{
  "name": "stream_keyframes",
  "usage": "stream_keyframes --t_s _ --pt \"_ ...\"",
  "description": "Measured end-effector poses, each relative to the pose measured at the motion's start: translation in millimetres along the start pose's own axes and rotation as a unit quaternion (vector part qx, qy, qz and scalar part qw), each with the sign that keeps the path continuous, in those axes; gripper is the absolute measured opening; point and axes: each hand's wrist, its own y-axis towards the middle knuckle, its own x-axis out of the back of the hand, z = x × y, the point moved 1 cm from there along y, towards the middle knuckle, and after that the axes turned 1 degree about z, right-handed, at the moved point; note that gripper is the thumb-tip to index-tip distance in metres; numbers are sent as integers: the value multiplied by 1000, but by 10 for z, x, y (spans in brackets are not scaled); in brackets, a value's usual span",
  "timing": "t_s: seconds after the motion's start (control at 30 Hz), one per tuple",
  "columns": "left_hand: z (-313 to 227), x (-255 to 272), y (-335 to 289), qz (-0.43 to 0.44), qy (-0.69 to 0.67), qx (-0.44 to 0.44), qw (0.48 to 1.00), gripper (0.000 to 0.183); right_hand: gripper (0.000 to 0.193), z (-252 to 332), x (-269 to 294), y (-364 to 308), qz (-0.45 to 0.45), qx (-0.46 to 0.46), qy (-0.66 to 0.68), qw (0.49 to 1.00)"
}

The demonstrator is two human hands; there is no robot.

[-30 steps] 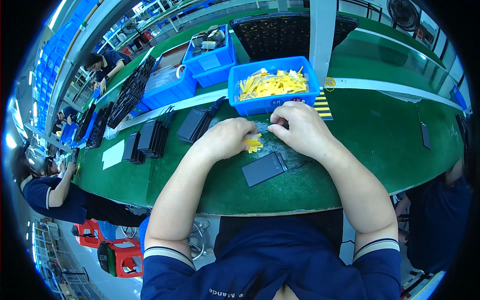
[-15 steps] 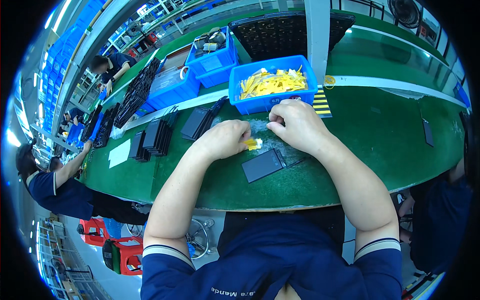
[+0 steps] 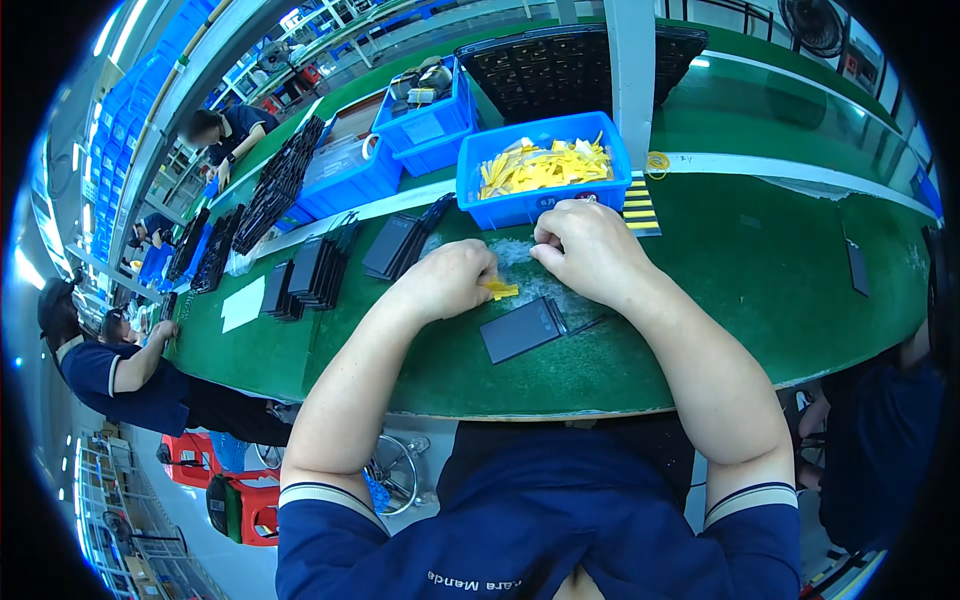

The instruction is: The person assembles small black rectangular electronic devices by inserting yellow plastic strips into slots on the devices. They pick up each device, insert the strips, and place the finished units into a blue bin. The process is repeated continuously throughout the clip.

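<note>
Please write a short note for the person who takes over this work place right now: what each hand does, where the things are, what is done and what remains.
Left hand: pinches a small yellow strip just above the table.
Right hand: fingertips closed beside it; what they hold is hidden.
A dark flat panel lies on the green table, just below the hands, with no strip on it yet.
The blue bin behind the hands holds more yellow strips.
Stacks of dark panels stand at the left; whether they are finished I cannot tell.

Both forearms extended forward, left hand [image 3: 452,280] and right hand [image 3: 590,250] curled, fingertips pinched.
</note>
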Motion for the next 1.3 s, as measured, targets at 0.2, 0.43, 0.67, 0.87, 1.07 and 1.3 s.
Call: stream_keyframes --t_s 0.2,0.43,0.67,0.87,1.07,1.3 --pt "-138 67 29 -3 -32 14 999 30 12 -7 -23 -7 0 2 8 1000" --pt "-65 16 54 -18 33 -58 998 28 12 -47 -51 -12 4 8 4 1000" --pt "-21 19 28 -2 33 -32 999 20 12 -41 -53 -7 15 8 10 1000" --pt "-108 28 27 26 -24 20 999 17 12 -81 -82 7 18 -3 19 1000" --pt "-118 370 250 -282 -75 13 956 23 13 -53 -58 9 16 -5 32 999" --pt "-130 628 1083 -405 63 -146 900 24 13 -15 -71 6 14 21 20 999"
